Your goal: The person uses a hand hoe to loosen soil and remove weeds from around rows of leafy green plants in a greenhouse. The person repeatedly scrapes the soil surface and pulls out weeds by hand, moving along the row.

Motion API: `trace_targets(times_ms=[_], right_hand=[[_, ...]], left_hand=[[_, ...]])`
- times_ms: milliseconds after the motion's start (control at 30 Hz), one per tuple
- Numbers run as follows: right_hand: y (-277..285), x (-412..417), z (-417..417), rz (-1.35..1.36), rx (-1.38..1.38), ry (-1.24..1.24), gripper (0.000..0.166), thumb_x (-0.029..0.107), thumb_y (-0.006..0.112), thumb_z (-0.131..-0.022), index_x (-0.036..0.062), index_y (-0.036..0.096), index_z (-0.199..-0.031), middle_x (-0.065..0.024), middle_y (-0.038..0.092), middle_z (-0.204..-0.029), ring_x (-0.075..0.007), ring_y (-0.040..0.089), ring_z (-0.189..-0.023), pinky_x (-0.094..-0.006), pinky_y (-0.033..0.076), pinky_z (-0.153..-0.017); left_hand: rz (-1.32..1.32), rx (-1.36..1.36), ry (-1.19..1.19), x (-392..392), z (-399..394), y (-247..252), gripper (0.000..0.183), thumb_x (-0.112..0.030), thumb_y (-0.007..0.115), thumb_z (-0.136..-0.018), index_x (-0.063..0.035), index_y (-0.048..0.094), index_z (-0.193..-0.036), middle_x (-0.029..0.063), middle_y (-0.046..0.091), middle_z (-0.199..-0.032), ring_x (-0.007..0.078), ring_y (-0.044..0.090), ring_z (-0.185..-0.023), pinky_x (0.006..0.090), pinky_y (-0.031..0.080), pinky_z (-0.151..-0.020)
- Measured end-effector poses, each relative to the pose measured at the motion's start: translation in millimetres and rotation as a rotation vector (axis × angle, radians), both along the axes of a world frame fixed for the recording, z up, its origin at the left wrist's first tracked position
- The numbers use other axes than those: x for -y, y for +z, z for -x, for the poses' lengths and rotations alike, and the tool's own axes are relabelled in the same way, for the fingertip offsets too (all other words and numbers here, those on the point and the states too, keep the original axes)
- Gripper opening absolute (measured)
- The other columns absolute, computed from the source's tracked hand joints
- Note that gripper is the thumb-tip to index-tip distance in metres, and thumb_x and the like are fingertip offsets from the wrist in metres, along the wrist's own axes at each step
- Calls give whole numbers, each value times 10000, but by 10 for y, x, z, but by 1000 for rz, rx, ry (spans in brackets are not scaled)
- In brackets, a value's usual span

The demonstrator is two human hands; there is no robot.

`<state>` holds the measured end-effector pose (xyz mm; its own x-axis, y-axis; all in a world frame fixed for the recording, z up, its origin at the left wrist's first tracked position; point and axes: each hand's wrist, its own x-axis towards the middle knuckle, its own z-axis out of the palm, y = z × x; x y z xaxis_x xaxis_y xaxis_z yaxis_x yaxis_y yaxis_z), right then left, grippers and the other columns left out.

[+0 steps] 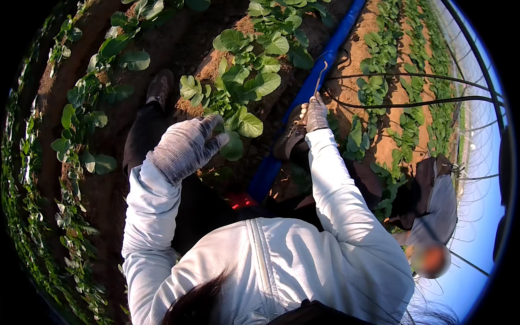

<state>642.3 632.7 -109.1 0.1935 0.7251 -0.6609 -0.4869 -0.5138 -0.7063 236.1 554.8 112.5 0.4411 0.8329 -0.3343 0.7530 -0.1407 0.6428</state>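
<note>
My left hand, in a grey knit glove, is held over the near end of a row of leafy green plants, its fingers apart beside the lower leaves. Nothing shows between its thumb and fingers. My right hand, gloved with pale fingertips showing, is closed around a thin hooked metal tool. The tool's bent tip points away from me, over a flat blue hose lying in the furrow to the right of the plants.
My shoes stand either side of the plant row. More rows of leafy plants run along soil ridges on both sides. Black cables cross at right. Another person is bent low at the right, near the greenhouse frame.
</note>
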Motion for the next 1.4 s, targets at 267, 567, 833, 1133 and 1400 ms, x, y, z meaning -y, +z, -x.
trace_targets(times_ms=[267, 567, 833, 1133, 1400], right_hand=[[-290, 346, 359, 284, 443, 154, 268, 285, 541, -924, 199, 488, -1173, -94, 590, -622, -217, 505, -398, -370, 453, -385], [153, 344, 412, 68, 408, 83, 197, 335, 513, -945, 195, 510, -1083, -76, 539, -587, -192, 476, -366, -344, 431, -335], [457, 202, 133, 13, 11, -69, 146, 232, 592, -892, 102, 562, -951, -100, 602, -685, -208, 544, -462, -373, 473, -429], [1643, -1396, -381, -261, 149, -152, 123, 173, 572, -904, 59, 528, -887, -93, 579, -721, -172, 521, -520, -313, 490, -464], [403, -1718, -706, -117, 236, -202, 245, 404, 549, -909, 160, 547, -926, -37, 494, -562, -177, 430, -380, -354, 380, -348]], left_hand=[[-51, 40, 13, 23, 26, -60, 412, -375, 536, -898, -28, 568, -1118, 167, 640, -789, 328, 631, -785, 405, 491, -717], [-97, 44, 15, 78, 54, -86, 392, -380, 529, -900, -27, 571, -1065, 183, 640, -805, 344, 628, -814, 421, 485, -733], [-34, -22, 8, 78, 14, -92, 461, -396, 516, -905, -19, 546, -1168, 196, 652, -866, 344, 632, -851, 403, 492, -753], [-50, -157, -31, 106, -123, -65, 356, -325, 563, -883, -49, 568, -1108, 170, 656, -885, 343, 627, -845, 412, 500, -742], [-19, -200, -118, -233, -381, 54, 402, -345, 581, -862, -61, 553, -1145, 171, 641, -830, 354, 614, -783, 436, 483, -705]])
